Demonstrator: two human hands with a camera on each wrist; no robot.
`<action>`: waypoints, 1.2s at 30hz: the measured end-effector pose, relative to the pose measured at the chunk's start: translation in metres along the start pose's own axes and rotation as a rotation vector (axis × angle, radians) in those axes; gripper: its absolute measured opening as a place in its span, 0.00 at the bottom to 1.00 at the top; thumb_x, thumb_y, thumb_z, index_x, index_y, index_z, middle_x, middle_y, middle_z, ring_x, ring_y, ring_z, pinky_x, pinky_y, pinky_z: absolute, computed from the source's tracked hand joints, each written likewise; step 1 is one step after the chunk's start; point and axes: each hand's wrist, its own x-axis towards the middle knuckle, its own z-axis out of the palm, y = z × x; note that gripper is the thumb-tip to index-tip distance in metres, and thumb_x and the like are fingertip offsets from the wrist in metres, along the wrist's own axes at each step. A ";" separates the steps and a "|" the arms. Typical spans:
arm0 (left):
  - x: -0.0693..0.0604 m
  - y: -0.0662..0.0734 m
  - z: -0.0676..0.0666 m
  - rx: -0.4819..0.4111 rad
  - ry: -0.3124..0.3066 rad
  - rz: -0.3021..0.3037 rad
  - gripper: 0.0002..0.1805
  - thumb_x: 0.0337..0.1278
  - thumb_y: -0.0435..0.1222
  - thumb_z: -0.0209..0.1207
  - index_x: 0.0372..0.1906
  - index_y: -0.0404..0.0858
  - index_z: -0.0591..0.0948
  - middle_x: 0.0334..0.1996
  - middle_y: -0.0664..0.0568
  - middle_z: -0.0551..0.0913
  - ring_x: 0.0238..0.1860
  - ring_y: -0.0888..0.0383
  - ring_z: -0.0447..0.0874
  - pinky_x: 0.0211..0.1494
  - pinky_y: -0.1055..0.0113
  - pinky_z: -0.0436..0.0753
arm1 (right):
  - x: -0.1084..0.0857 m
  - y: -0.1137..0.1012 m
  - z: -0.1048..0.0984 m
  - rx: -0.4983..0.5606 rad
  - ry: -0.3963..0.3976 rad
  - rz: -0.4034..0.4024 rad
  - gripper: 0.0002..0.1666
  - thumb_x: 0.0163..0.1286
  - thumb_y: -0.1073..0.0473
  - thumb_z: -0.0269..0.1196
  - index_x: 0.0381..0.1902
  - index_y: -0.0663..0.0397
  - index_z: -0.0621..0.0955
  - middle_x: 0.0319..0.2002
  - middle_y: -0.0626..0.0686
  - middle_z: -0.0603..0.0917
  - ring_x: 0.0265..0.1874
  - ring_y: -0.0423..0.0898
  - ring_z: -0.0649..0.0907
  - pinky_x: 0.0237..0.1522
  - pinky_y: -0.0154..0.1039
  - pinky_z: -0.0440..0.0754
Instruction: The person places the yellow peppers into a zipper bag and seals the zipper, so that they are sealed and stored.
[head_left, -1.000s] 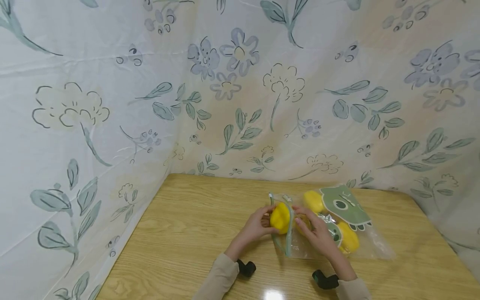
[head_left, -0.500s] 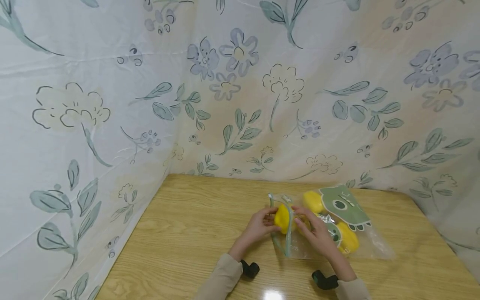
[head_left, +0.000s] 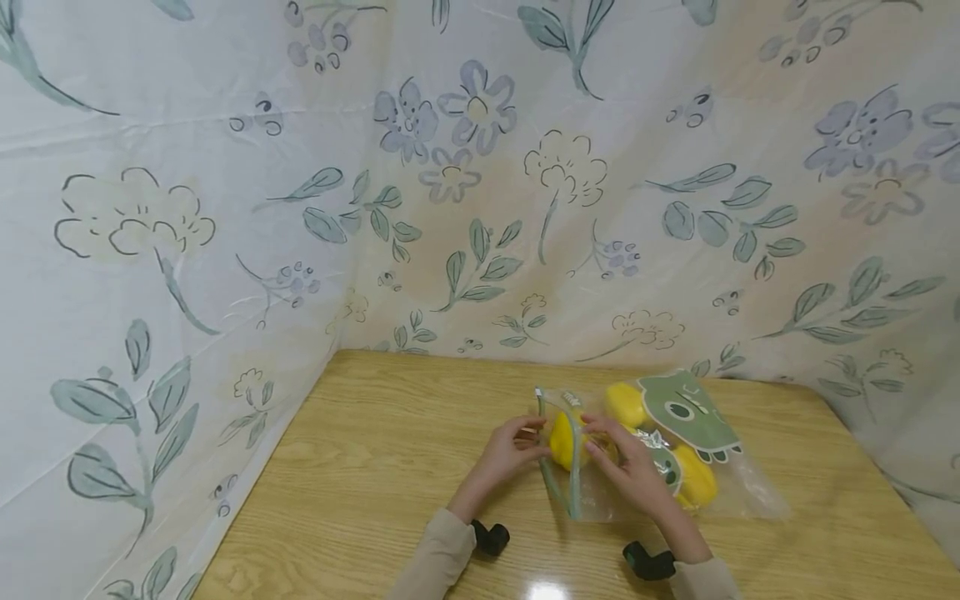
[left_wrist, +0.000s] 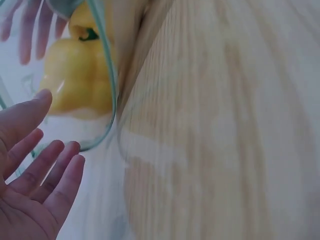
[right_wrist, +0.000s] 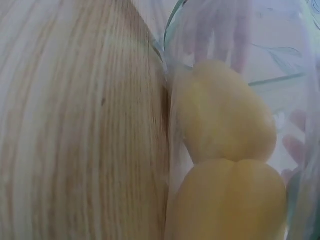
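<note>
A yellow bell pepper [head_left: 562, 442] lies just inside the mouth of a clear zip bag [head_left: 592, 500] with a green cartoon print. My left hand [head_left: 512, 450] is at the opening, thumb and fingers spread and relaxed; in the left wrist view, a gap separates this hand [left_wrist: 37, 175] from the pepper [left_wrist: 77, 77]. At the bag's upper edge, my right hand [head_left: 633, 471] holds the plastic by the zip strip, its fingertips partly hidden. More yellow peppers [head_left: 625, 404] sit deeper in the bag, and two [right_wrist: 225, 115] show through the plastic in the right wrist view.
The bag lies flat on a wooden table [head_left: 390, 433], towards its right side. A floral cloth [head_left: 480, 275] hangs behind the table and along its left side. Black wrist-worn devices [head_left: 648, 561] sit by both forearms.
The pepper has slid right, further into the bag mouth. My left hand has let go of it and drawn slightly back to the left. My right hand stays nearly in place.
</note>
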 end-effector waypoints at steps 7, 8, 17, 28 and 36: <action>-0.001 0.000 -0.008 0.011 0.008 -0.033 0.23 0.53 0.37 0.64 0.56 0.39 0.76 0.53 0.47 0.78 0.49 0.49 0.79 0.51 0.65 0.79 | 0.001 -0.003 -0.002 0.003 0.031 -0.032 0.16 0.60 0.68 0.63 0.46 0.51 0.77 0.54 0.57 0.79 0.56 0.55 0.75 0.62 0.21 0.60; -0.001 0.001 -0.009 0.012 0.008 -0.034 0.22 0.54 0.37 0.63 0.56 0.39 0.76 0.53 0.46 0.78 0.50 0.48 0.79 0.51 0.64 0.79 | 0.001 -0.003 -0.002 0.005 0.035 -0.036 0.16 0.60 0.68 0.62 0.46 0.52 0.77 0.54 0.57 0.79 0.57 0.55 0.74 0.62 0.21 0.59; -0.012 0.030 -0.018 -0.025 -0.024 -0.011 0.22 0.57 0.32 0.60 0.57 0.30 0.73 0.54 0.36 0.75 0.51 0.38 0.76 0.53 0.57 0.78 | 0.002 -0.005 -0.002 0.015 0.029 -0.037 0.16 0.61 0.68 0.62 0.47 0.52 0.77 0.55 0.56 0.78 0.58 0.50 0.74 0.61 0.21 0.61; -0.001 0.024 -0.022 0.028 -0.006 0.012 0.20 0.60 0.33 0.57 0.56 0.29 0.73 0.53 0.36 0.76 0.50 0.42 0.77 0.52 0.57 0.79 | -0.001 -0.005 -0.003 -0.072 -0.025 -0.041 0.19 0.62 0.63 0.62 0.51 0.47 0.77 0.57 0.54 0.77 0.59 0.54 0.72 0.64 0.23 0.58; 0.008 0.017 -0.021 0.045 0.045 0.014 0.19 0.60 0.32 0.57 0.54 0.27 0.74 0.52 0.34 0.76 0.48 0.42 0.78 0.51 0.53 0.79 | -0.006 -0.009 -0.001 -0.157 -0.064 -0.033 0.22 0.63 0.59 0.62 0.55 0.43 0.76 0.59 0.54 0.75 0.62 0.53 0.69 0.66 0.30 0.58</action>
